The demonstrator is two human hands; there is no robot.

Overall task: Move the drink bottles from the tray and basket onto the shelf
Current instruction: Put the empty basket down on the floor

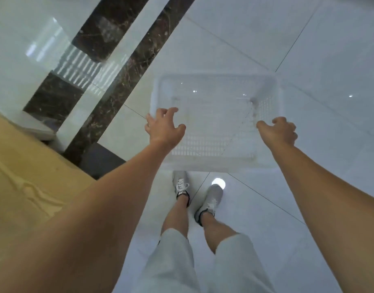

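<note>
The basket (213,115) lies on the floor (308,49), mesh bottom showing. The left hand (164,129) hovers released; the right hand's (280,131) grip is unclear.

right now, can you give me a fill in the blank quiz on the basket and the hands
1. The white basket stands on the tiled ____.
2. Nothing lies inside it, so the basket is ____.
3. The left hand and the right hand both reach down towards the ____.

Missing words: floor; empty; basket.
</note>
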